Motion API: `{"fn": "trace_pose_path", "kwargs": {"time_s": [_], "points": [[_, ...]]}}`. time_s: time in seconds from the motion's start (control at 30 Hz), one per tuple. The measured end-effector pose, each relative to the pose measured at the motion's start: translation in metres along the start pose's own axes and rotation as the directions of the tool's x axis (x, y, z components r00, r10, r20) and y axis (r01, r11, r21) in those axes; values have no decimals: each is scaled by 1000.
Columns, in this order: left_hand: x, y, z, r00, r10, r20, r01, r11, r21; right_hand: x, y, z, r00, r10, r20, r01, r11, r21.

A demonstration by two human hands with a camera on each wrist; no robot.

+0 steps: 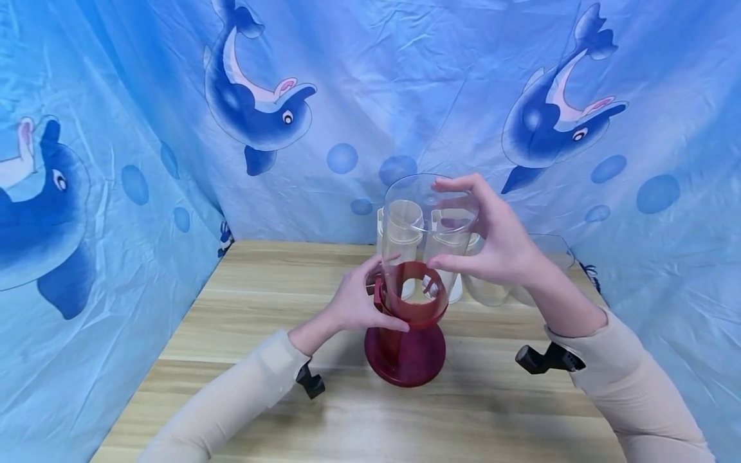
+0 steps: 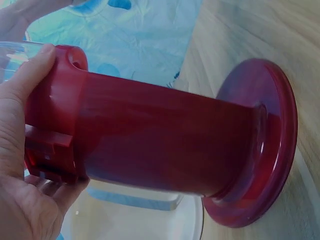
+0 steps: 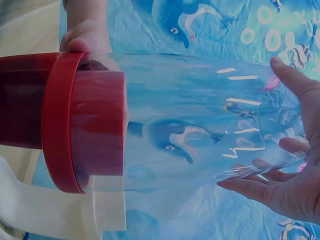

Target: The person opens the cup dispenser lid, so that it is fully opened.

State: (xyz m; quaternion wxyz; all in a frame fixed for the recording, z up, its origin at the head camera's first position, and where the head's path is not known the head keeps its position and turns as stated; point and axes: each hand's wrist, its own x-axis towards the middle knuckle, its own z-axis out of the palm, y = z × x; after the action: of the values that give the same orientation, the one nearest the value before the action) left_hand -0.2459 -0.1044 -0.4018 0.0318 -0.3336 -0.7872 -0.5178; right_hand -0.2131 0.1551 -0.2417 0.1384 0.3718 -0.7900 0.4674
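A red dispenser-like stand (image 1: 405, 357) with a round foot rests on the table. My left hand (image 1: 359, 299) grips the collar at its top, thumb over the near side in the left wrist view. A clear cylinder (image 3: 190, 100) stands upright with its lower end around the red ring of the collar. My right hand (image 1: 500, 241) holds the cylinder's upper end, thumb on one side and fingers on the other. In the right wrist view the red collar (image 3: 62, 122) meets the cylinder, and part of my left hand shows beyond it.
Behind the red stand are white stands (image 3: 45, 205) with clear containers, partly hidden by the cylinder. More clear containers (image 1: 486, 289) stand on the table (image 1: 243, 373) behind my right forearm. A blue dolphin-print curtain (image 1: 359, 77) encloses the table's back and sides.
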Motion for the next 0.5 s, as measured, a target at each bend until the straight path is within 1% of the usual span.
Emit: {"fn": "trace_pose_path", "kwargs": {"time_s": [0.23,0.4,0.5], "points": [[2,-5,0,1000,11,6,-11,1000,-23,3,0,-1,999,24,-25,-25,997,-69],[2,-1,-2,998,47,29,-47,999,-6,5,-1,-2,999,26,-37,-29,995,-94],[2,2,-2,997,74,16,-74,997,-14,4,-1,-2,999,27,-37,-30,995,-91]]}}
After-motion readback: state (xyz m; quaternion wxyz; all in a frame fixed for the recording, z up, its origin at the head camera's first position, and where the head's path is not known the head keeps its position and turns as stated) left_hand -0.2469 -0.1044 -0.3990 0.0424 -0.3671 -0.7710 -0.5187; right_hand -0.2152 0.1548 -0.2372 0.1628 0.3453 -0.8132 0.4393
